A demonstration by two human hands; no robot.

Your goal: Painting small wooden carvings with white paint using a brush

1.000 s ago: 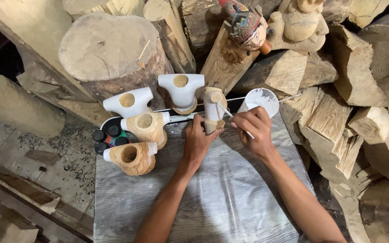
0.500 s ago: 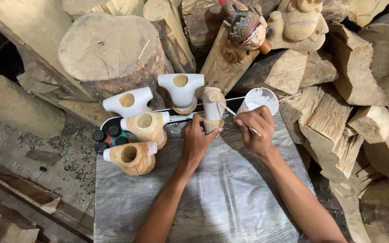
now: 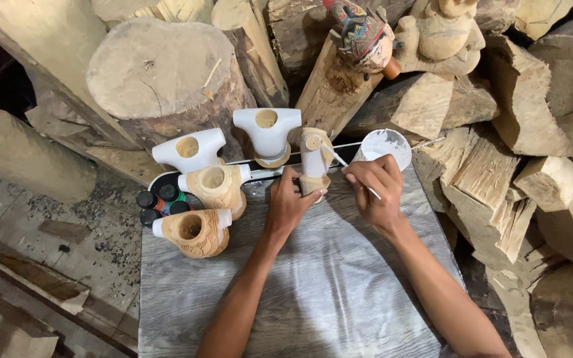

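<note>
Grey wood-grain bench [image 3: 313,298] below the fingers. Split logs [image 3: 499,172] stacked right of and beyond them; big round stump [image 3: 160,73] up left. Dusty concrete floor [image 3: 48,232] far left, under even daylight.

Carved piece [image 3: 314,159] – pale wood, part white. Beside it, cup [image 3: 384,144] of white paint. Two pieces [image 3: 190,150] left – fully white. Board [image 3: 313,292] beneath – grey woodgrain.

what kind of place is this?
Likely a woodcarving workshop. Split logs are piled around a grey board, unpainted and white-primed carved pieces stand in a row, and the right hand brushes white paint from a cup.
</note>
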